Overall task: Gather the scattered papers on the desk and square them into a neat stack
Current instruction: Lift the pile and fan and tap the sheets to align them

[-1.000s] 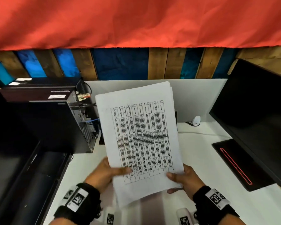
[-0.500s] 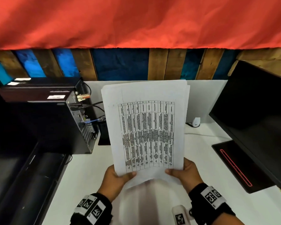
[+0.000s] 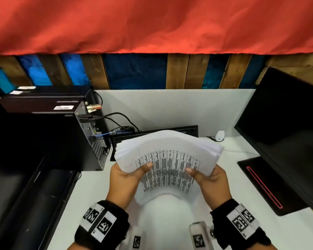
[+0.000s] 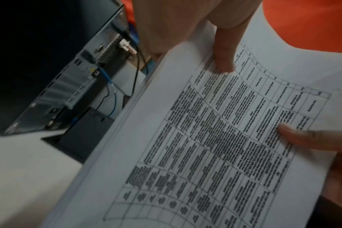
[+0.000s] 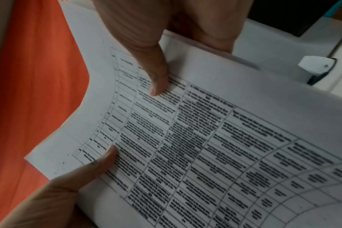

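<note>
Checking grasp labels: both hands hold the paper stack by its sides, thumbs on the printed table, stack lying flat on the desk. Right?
Not quite. The left hand and right hand do hold the paper stack with thumbs on the table, but the head view shows it raised off the desk, not lying flat.

papers (image 3: 167, 156) table print blurred, unreadable

White worktop (image 3: 101, 186), backed by a low white panel (image 3: 170, 109). On it at the left, a black computer case (image 3: 61, 141) with cables (image 3: 116, 120) at its rear; at the back, a flat black box (image 3: 152, 135) and a small white gadget (image 3: 219, 135). At the right, a dark monitor (image 3: 287, 132) on a black base (image 3: 264, 183) with a red line.
</note>
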`<state>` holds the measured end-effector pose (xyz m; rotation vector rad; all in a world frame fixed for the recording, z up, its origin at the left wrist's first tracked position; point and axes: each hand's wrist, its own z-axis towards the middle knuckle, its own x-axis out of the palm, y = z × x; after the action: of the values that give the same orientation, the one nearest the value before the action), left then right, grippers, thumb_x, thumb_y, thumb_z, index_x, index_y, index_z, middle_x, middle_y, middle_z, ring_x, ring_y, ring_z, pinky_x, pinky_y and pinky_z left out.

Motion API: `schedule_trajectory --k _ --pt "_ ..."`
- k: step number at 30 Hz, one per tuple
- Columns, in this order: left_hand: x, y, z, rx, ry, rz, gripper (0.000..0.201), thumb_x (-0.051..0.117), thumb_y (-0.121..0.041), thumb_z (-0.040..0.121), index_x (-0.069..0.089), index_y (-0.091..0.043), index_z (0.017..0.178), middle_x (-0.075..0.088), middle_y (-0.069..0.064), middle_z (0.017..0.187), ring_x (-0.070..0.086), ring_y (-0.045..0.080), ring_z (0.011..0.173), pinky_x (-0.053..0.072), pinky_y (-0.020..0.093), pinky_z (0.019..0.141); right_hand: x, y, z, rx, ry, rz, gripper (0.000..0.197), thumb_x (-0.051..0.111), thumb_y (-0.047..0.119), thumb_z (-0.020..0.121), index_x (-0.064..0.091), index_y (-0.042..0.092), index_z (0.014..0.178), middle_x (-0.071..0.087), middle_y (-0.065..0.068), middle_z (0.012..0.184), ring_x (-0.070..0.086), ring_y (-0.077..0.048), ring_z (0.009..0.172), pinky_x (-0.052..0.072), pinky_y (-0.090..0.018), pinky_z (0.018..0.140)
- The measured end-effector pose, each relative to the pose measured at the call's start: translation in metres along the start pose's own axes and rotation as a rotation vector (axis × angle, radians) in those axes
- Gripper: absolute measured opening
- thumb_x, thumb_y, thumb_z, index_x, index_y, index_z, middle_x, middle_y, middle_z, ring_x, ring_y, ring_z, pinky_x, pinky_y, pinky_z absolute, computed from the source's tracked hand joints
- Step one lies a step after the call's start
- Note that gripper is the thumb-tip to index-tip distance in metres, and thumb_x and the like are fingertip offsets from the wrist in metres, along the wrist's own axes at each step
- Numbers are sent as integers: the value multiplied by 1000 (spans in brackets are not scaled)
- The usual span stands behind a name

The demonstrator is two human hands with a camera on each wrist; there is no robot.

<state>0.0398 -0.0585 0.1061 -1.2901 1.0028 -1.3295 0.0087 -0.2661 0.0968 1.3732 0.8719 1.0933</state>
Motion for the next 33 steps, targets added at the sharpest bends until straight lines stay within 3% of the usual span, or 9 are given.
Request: schedule_trajectory --k 5,7,9,13,18,20,24,28,33 --pt "10 -16 8 99 -94 -10 46 83 -17 62 65 -16 105 72 1 91 70 11 81 57 22 72 5 8 -1 -244 -180 -192 87 82 10 70 35 49 132 55 1 120 59 -14 110 49 -29 94" --pt "17 -21 9 156 -135 -48 45 82 -25 71 60 -14 109 69 2 85 68 15 81 54 23 76 8 13 -5 -455 -235 -360 86 80 14 73 33 44 138 43 0 127 47 -4 120 39 -19 102" --pt "22 -26 10 200 -172 -75 36 76 -27 80 59 -10 107 66 7 82 67 21 82 53 26 80 12 17 -9 -588 -232 -575 62 77 17 78 50 31 133 35 -2 133 39 10 119 30 -3 99" --pt "23 -26 19 194 -286 -31 13 63 -4 88 60 -17 91 65 5 77 65 20 78 51 33 80 14 16 -10 -497 -225 -644 33 68 30 83 62 28 116 28 5 138 41 18 109 34 7 85" --pt "25 -26 14 191 -244 -52 4 63 -17 91 60 -15 91 66 8 81 63 9 71 51 19 67 16 18 -11 -472 -170 -617 38 67 31 84 57 38 120 36 4 127 40 20 112 32 7 87" --pt "23 -22 16 189 -266 -36 7 64 -10 89 60 -11 94 64 2 79 61 2 67 49 14 64 15 18 -11 -448 -169 -589 41 67 33 84 54 41 123 37 5 125 41 16 113 32 6 89" --pt "22 -19 19 158 -265 -39 6 58 -14 94 59 -20 92 68 9 86 64 14 75 52 22 70 14 20 -12 -409 -154 -567 44 64 45 82 50 44 124 39 5 125 41 14 115 31 5 89" --pt "22 -15 20 177 -246 -21 14 67 -19 85 59 -20 98 62 -2 86 59 12 77 49 30 73 14 21 -10 -362 -144 -493 46 64 47 79 51 48 122 40 8 122 43 10 117 32 3 92" --pt "24 -19 21 166 -250 -6 10 66 -14 89 60 -12 97 63 -8 79 59 6 70 50 23 65 17 21 -9 -397 -135 -503 45 70 41 78 57 35 121 39 7 124 38 19 116 29 7 88"
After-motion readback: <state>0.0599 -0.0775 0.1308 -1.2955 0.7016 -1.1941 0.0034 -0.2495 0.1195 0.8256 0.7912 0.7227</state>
